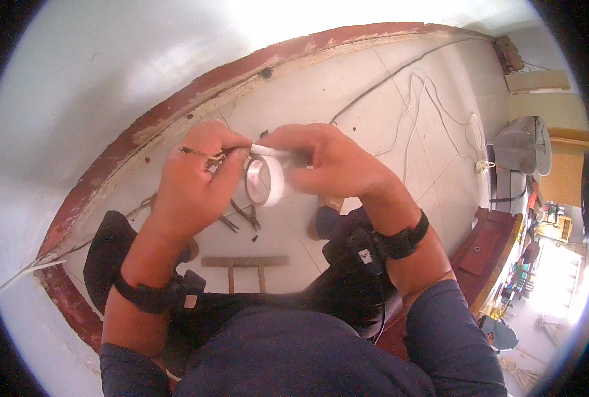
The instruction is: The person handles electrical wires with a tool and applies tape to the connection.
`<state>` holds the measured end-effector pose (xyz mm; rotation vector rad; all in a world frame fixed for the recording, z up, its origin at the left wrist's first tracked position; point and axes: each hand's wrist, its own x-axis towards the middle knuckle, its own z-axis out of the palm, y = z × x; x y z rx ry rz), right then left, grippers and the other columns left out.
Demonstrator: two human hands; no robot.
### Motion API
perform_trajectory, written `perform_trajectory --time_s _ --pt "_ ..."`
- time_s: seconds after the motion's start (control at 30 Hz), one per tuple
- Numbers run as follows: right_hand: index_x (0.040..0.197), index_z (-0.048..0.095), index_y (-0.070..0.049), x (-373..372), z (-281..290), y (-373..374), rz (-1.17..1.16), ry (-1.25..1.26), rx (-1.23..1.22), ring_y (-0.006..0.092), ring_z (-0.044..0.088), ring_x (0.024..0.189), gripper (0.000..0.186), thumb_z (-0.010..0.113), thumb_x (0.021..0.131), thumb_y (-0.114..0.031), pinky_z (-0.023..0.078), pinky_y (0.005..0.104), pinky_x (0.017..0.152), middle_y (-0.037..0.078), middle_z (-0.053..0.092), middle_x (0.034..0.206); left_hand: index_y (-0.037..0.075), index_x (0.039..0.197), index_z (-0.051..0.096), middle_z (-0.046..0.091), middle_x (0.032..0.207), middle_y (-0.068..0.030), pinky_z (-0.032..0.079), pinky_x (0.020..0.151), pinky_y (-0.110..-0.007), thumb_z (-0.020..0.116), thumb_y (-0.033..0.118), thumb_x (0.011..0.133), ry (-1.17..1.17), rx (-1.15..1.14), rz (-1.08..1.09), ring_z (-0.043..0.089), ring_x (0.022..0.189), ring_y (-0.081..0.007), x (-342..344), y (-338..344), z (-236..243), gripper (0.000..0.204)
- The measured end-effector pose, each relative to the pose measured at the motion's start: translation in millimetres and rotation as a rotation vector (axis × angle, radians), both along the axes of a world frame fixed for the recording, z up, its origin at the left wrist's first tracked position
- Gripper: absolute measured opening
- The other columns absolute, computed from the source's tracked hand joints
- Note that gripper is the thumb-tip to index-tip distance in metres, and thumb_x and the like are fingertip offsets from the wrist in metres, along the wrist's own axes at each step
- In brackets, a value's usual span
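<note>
My left hand (198,182) is closed in a pinch, its thumb and forefinger meeting at one end of a short white wrapped piece (268,151). Thin wires with yellowish, bare-looking ends (202,155) stick out of this hand. My right hand (334,162) is closed too, with its forefinger along the white piece and its thumb against a roll of white tape (276,182). The roll hangs between the hands, its round open side turned left. Whether the white piece is tape or covered cable, I cannot tell. Pliers (241,217) lie on the floor beneath the hands.
A wooden frame (245,262) stands between my legs. White cable (410,122) loops over the tiled floor, and a dark cable (380,86) runs toward the wall. A red-brown skirting (155,112) curves along the wall. On the right are a grey bucket-like container (522,145) and a red-brown wooden piece (483,245).
</note>
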<state>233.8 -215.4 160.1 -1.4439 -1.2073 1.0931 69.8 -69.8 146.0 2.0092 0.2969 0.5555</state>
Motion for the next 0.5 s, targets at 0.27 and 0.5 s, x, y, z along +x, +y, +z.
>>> perform_trajectory --time_s 0.27,0.5 --pt "0.129 0.042 -0.005 -10.5 -2.3 2.1 -0.017 -0.175 0.031 0.0185 0.06 0.085 0.067 0.073 0.07 -0.005 0.05 0.0309 0.08 0.01 0.061 0.097 0.001 0.093 0.062 0.061 0.081 -0.0066 0.046 0.068 -0.027 0.059 0.005 0.087 0.106 -0.178 0.079 0.057 0.074 -0.0118 -2.7 -0.9 0.9 0.008" --pt "0.123 0.048 -0.003 -20.7 3.2 2.6 -0.096 -0.23 0.03 0.0188 0.06 0.089 0.065 0.081 0.067 -0.012 0.051 0.0313 0.08 0.012 0.061 0.103 0.002 0.093 0.064 0.064 0.081 -0.0047 0.047 0.066 -0.027 0.061 0.008 0.088 0.169 -0.292 0.129 0.057 0.072 -0.0095 -1.1 -0.4 -1.6 0.009"
